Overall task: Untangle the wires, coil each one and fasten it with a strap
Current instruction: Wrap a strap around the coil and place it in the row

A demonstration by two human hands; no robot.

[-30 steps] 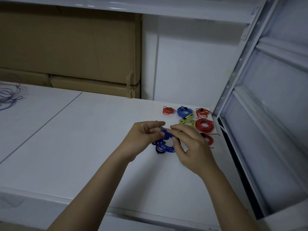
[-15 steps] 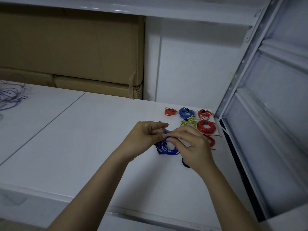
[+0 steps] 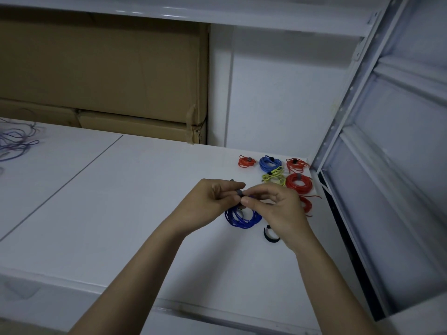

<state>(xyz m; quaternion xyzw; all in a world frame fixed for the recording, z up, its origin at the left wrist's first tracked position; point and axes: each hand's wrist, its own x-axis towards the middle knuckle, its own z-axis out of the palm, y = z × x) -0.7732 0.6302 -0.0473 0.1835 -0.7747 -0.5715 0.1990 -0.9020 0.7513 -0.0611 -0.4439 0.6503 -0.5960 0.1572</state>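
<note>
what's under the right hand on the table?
A curved black strap pokes out below the right hand; its far end is covered. A red coil shows partly behind the hand. The blue coil's top and strap wrap are hidden by fingers.

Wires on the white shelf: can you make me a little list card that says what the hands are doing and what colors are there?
left hand: pinches the dark strap at the top of the blue coil
right hand: pinches the same strap
finished coils: small red, blue, red, yellow, big red
spare strap: on the shelf, partly under the right hand
tangled wires: far left
</note>
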